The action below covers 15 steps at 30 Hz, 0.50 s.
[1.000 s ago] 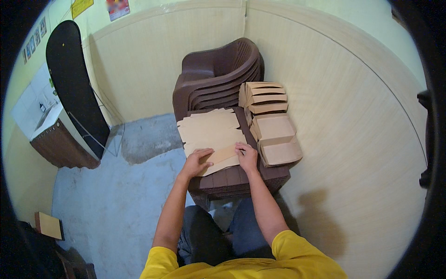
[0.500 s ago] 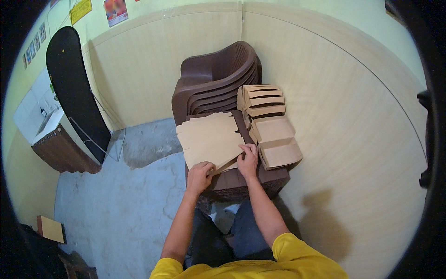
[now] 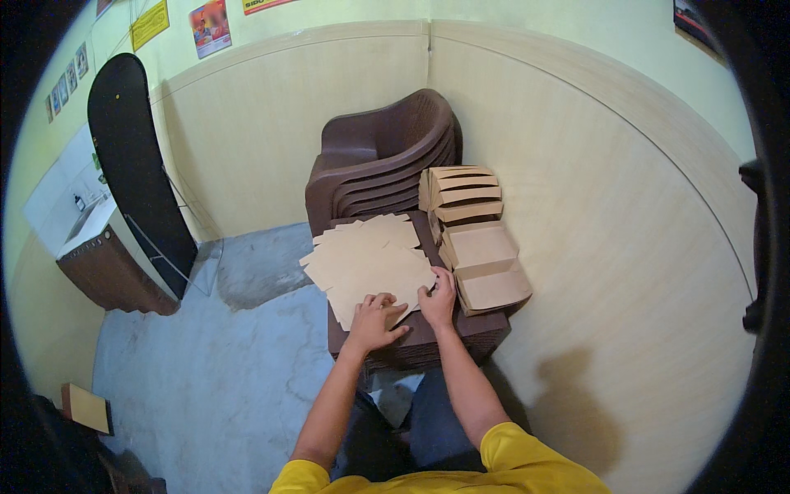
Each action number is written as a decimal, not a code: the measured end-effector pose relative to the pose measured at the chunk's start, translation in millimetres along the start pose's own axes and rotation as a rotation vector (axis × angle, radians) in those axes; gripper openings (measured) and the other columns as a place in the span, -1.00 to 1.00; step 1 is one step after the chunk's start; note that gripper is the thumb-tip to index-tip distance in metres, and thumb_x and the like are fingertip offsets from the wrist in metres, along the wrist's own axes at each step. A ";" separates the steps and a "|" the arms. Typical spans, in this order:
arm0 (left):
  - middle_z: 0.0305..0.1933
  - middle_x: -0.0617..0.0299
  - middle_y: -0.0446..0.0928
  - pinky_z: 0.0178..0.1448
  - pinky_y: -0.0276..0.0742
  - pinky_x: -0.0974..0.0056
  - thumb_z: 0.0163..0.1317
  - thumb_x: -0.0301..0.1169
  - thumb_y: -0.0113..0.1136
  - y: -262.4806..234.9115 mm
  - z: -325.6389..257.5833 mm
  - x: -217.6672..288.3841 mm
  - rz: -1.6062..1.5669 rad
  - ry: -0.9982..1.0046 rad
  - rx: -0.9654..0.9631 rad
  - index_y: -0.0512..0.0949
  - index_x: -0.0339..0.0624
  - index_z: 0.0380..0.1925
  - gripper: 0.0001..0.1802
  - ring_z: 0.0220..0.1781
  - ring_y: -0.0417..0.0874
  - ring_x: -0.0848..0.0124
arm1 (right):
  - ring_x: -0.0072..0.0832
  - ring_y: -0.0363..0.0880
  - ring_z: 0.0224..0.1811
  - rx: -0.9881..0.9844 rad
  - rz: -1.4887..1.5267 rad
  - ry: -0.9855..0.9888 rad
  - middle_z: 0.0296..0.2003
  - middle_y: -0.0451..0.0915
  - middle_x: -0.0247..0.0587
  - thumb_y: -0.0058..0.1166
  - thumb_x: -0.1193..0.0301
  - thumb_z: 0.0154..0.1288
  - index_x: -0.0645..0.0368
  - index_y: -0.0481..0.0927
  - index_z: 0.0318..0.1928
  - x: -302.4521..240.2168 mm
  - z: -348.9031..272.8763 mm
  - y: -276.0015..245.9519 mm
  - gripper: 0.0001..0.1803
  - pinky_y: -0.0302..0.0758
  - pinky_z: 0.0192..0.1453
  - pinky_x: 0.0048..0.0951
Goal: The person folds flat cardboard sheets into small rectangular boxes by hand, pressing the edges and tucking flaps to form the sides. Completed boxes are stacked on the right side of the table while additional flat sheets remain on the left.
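Observation:
A stack of flat brown cardboard box blanks (image 3: 370, 267) lies on the brown plastic seat (image 3: 485, 325) in front of me, its sheets turned at differing angles. My left hand (image 3: 374, 323) rests on the near edge of the top blank, fingers spread and thumb stretched to the right. At the right corner of the same blank, my right hand (image 3: 439, 300) has its fingers and thumb bent around the edge. Just right of that hand stands a folded cardboard box (image 3: 492, 267) with its lid up, showing a bare inside.
Several nested folded boxes (image 3: 465, 193) stand behind the open one, against the wood-panel wall (image 3: 609, 222). Stacked brown plastic chairs (image 3: 374, 156) rise at the back. On the left are a tall black board (image 3: 127, 165) and a sink counter (image 3: 115, 263).
The top blank has turned and shifted left on the stack. My left hand has moved right and its fingers have spread. My right hand stays near the right corner.

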State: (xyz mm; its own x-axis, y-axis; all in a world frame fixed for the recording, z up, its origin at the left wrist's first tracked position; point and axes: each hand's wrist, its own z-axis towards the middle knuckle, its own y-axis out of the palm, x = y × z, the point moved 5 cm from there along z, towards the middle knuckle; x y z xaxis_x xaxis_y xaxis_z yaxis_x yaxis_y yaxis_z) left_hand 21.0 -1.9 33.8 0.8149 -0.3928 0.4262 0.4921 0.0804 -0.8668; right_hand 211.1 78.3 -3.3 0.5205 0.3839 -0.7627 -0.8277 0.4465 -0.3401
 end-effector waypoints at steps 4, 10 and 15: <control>0.33 0.24 0.53 0.39 0.43 -0.07 0.12 0.10 0.51 4.3 -7.2 9.0 0.043 -0.032 0.015 0.75 0.26 0.23 -0.36 0.37 0.48 0.12 | -0.17 0.72 0.13 -0.053 0.242 0.159 0.12 0.68 0.10 0.17 0.63 0.30 0.30 0.50 0.36 0.6 1.1 1.4 -0.42 0.63 0.25 -0.25; 0.31 0.13 0.57 0.46 0.43 -0.11 0.21 0.05 0.48 -2.1 -8.8 1.3 -0.192 0.001 0.022 0.73 0.02 0.22 -0.38 0.37 0.51 0.00 | -0.20 0.73 0.08 -0.030 0.128 0.117 0.04 0.71 0.09 0.17 0.63 0.30 0.29 0.51 0.36 -2.4 1.2 1.5 -0.41 0.64 0.21 -0.26; 0.35 0.04 0.58 0.49 0.44 -0.12 0.35 -0.04 0.37 -21.7 -18.2 -32.8 -0.025 -0.154 0.417 0.72 -0.10 0.16 -0.49 0.43 0.51 -0.03 | -0.21 0.66 0.02 -0.020 -0.116 0.041 0.01 0.65 0.00 0.19 0.59 0.29 0.28 0.54 0.32 -1.7 2.9 6.3 -0.44 0.61 0.15 -0.23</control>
State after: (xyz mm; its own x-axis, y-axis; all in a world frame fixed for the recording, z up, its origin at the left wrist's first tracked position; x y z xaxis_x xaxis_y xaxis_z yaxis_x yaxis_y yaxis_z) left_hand -22.0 -7.5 33.9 0.8215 -0.2610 0.5071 0.5683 0.4479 -0.6902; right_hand 205.6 82.8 -2.6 0.6045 0.2972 -0.7390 -0.7666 0.4694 -0.4382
